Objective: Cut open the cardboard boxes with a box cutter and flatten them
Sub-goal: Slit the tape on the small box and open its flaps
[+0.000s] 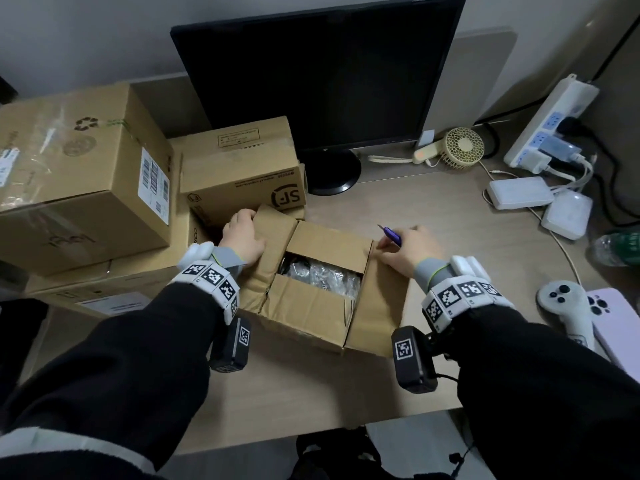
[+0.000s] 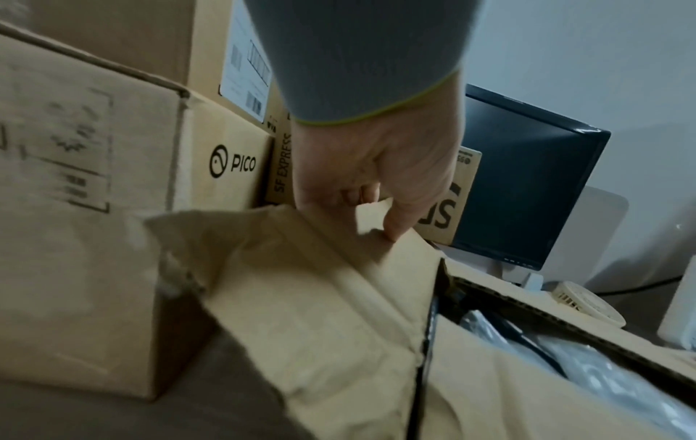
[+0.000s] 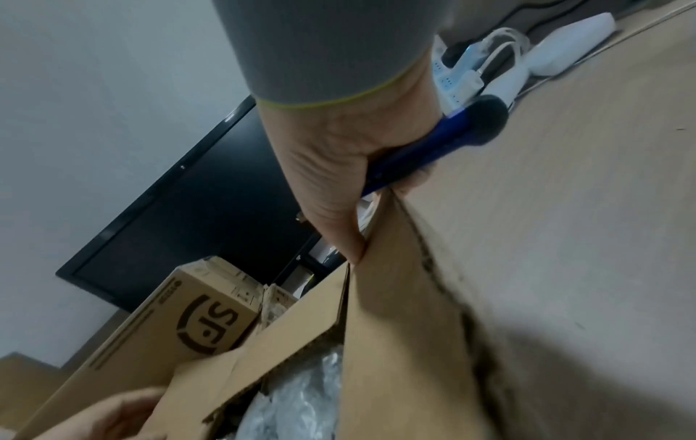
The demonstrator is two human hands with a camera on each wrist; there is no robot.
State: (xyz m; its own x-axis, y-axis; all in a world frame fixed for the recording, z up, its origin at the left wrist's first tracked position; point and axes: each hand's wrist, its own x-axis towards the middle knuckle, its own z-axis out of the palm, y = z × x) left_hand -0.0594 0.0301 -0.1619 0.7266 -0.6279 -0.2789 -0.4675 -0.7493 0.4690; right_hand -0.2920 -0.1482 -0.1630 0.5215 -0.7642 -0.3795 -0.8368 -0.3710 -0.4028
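Note:
An open cardboard box (image 1: 311,306) sits on the desk in front of me, its flaps spread and clear plastic-wrapped contents (image 1: 332,277) showing inside. My left hand (image 1: 242,233) grips the far end of the left flap (image 2: 320,268), fingers curled over its edge. My right hand (image 1: 408,251) holds a purple box cutter (image 1: 393,235) with its blade pointing away, and its thumb presses on the right flap (image 3: 395,297). The cutter's blue-purple handle (image 3: 433,146) runs across my palm in the right wrist view.
More cardboard boxes stand at the left: a large one (image 1: 79,181), an SF box (image 1: 242,168) and a PICO box (image 2: 233,166). A black monitor (image 1: 322,81) stands behind. A small fan (image 1: 460,148), power strip (image 1: 550,126), white controller (image 1: 564,306) and phone (image 1: 616,327) lie at the right.

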